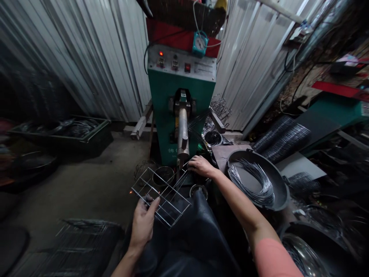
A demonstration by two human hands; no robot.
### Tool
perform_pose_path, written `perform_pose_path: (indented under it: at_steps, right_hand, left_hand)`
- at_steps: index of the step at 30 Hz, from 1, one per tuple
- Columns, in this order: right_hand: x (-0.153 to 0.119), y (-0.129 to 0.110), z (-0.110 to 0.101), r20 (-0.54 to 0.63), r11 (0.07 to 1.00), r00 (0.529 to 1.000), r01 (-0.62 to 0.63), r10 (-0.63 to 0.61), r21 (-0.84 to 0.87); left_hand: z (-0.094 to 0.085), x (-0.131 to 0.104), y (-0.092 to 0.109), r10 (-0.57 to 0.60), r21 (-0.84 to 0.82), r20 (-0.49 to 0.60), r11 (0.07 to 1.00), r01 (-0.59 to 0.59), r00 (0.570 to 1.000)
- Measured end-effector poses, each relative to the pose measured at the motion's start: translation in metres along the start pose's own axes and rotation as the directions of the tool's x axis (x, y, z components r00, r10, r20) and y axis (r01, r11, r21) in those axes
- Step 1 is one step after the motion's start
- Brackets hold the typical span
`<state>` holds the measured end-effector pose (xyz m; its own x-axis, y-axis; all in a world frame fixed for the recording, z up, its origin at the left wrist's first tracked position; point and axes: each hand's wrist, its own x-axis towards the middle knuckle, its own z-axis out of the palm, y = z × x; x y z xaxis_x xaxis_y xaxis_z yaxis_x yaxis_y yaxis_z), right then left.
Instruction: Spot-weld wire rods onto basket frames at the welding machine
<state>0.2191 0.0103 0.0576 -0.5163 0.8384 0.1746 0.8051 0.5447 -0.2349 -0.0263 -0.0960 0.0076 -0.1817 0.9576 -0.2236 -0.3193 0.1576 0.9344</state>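
A rectangular wire grid is held tilted below the green machine. My left hand pinches its near left edge between thumb and fingers. My right hand has its fingers curled at the grid's far right side, beside the metal tip under the machine's thick grey arm. Its fingertips are partly hidden, and what exactly they pinch is too small to tell. Small orange sparks glow near the grid's left corner.
On the right, a black pan holds a coil of thin wires. Round bowls sit beneath the machine. Stacked wire pieces lie at lower left. A bin of wire rings stands by the corrugated wall.
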Motion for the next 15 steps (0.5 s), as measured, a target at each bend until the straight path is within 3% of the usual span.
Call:
perform_pose_path:
  at_steps: [3, 10, 15]
  right_hand:
    - [0.001, 0.001, -0.001, 0.014, 1.0, 1.0, -0.001, 0.001, -0.014]
    - [-0.001, 0.006, 0.005, -0.043, 0.978, 0.999, 0.034, -0.025, 0.207]
    - [0.002, 0.0, 0.002, -0.031, 0.992, 0.999, -0.036, 0.04, 0.122]
  left_hand:
    - [-0.001, 0.0, 0.001, -0.015, 0.009, 0.021, 1.0, 0.015, 1.0]
    - [0.001, 0.003, 0.002, -0.014, -0.028, -0.025, 1.0, 0.014, 1.0]
    - [-0.005, 0.019, -0.003, 0.051, -0.001, -0.04, 0.999, -0.051, 0.998]
